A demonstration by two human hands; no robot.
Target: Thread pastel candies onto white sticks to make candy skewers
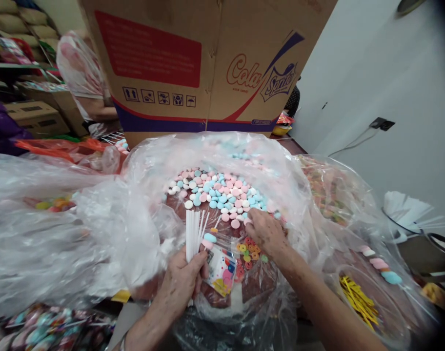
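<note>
My left hand [178, 285] grips a bundle of white sticks [194, 234] together with a small clear packet [222, 265] that holds ring-shaped and round candies. My right hand [264, 233] reaches into a large clear plastic bag [149, 165], its fingers closed among the pile of pink, blue and white disc candies [217, 192]. Small orange and red ring candies [249, 249] lie just below that hand. Whether the fingers hold a candy is hidden.
A big cardboard carton [208, 63] stands behind the bag. More clear bags lie left [43, 229] and right [332, 190]; a tub with yellow ties [357, 300] sits lower right. Another person [81, 73] is at the back left. Filled packets [43, 329] lie bottom left.
</note>
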